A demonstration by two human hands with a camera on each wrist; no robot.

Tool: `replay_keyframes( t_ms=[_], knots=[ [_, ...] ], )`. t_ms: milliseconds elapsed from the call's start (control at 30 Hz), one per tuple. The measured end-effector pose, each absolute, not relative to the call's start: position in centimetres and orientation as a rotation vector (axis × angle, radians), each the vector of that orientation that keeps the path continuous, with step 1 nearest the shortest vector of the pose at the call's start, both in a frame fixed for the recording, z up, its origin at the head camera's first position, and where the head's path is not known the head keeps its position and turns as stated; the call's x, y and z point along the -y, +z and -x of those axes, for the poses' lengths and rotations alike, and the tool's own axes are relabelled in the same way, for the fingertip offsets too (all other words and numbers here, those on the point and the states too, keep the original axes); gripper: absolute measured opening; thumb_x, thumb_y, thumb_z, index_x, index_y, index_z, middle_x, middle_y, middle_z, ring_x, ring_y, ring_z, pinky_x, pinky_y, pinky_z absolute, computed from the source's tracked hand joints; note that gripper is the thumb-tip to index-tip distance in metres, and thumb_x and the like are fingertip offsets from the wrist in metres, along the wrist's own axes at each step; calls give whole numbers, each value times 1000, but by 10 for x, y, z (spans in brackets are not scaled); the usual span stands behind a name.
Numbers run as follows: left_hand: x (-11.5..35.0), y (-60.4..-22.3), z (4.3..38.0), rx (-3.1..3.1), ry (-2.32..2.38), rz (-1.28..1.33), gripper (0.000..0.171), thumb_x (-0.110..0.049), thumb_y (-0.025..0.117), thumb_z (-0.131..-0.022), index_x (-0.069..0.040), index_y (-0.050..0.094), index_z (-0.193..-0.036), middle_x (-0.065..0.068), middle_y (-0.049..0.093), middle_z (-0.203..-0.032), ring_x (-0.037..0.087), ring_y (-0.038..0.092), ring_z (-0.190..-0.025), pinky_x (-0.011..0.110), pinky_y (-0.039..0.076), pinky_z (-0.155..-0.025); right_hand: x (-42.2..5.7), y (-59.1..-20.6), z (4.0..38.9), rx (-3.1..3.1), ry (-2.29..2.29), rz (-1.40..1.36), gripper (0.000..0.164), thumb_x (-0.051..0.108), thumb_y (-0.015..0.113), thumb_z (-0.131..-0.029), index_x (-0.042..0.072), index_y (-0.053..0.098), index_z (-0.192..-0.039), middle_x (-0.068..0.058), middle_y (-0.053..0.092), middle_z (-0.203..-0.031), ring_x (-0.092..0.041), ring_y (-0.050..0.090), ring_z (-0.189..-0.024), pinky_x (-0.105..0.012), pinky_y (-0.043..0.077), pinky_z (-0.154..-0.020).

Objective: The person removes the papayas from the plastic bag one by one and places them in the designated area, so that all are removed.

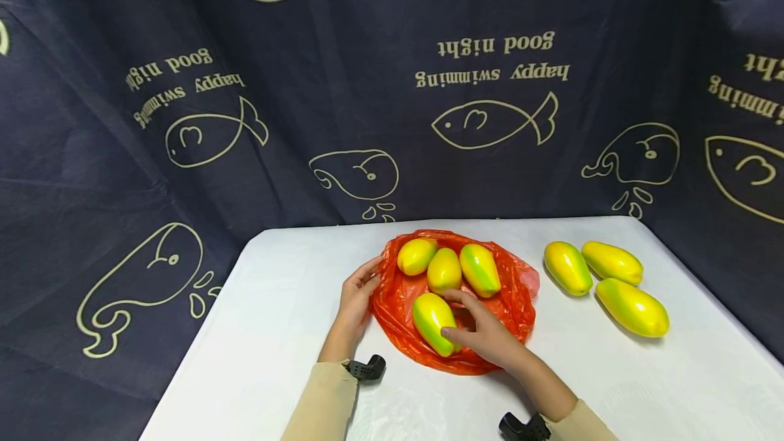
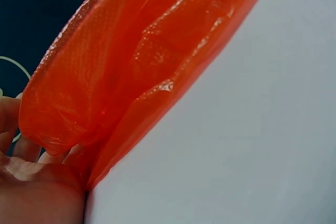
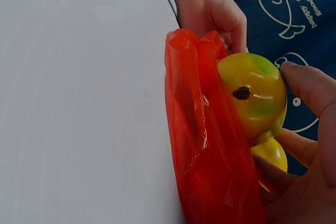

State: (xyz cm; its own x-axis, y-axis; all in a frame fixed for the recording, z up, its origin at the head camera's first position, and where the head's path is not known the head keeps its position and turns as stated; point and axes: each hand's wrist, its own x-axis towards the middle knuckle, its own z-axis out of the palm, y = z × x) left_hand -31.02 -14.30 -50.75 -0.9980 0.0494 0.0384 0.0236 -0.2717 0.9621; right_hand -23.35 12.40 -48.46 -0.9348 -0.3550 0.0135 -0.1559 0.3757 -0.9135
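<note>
A dark cloth printed with pale fish stands beyond both hands, and the white bench reaches out to the left of the left hand. That hand holds the left edge of a red plastic bag, its fingers bent around the rim (the thumb is hard to make out from its own wrist). Just right of it, inside the open bag, one yellow-green papaya lies between the two hands. Beyond the right hand's fingertips, in the bag's far half, sit a left papaya, a middle papaya and a right papaya. The right hand pinches the one yellow-green papaya, thumb against the near side, fingers curved over the far side. To this hand's right, well apart from it, three loose papayas rest close together on the bench.
</note>
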Motion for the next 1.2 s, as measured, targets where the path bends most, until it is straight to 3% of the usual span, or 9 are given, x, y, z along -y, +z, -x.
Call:
replay_keyframes(
  t_ms=[167, 400, 1200],
  knots=[
    [142, -508, 311, -1884, 2493, -85, 42, -2, 53, -99, -11, 58, -140, 14, 55, -140, 18, 58, -119, 24, 56, -95, -122, -484, 233, -2444, -1593, 428, 61, 35, 75, -87, 32, 47, -142, 1, 50, -144, -27, 48, -131, -44, 51, -104],
    [142, -508, 310, -1878, 2509, -85, 42, -2, 55, -98, -8, 58, -140, 16, 55, -137, 18, 58, -116, 22, 56, -92, -119, -482, 232, -2417, -1587, 490, 60, 33, 73, -89, 26, 48, -143, -4, 49, -148, -33, 47, -136, -53, 46, -109],
    [142, -507, 309, -1882, 2484, -76, 43, -2, 54, -99, -10, 58, -140, 14, 55, -138, 17, 58, -117, 24, 56, -94, -116, -481, 233, -2401, -1620, 385, 58, 22, 73, -87, 32, 50, -139, -4, 52, -144, -33, 48, -133, -48, 50, -104]
  ],
)
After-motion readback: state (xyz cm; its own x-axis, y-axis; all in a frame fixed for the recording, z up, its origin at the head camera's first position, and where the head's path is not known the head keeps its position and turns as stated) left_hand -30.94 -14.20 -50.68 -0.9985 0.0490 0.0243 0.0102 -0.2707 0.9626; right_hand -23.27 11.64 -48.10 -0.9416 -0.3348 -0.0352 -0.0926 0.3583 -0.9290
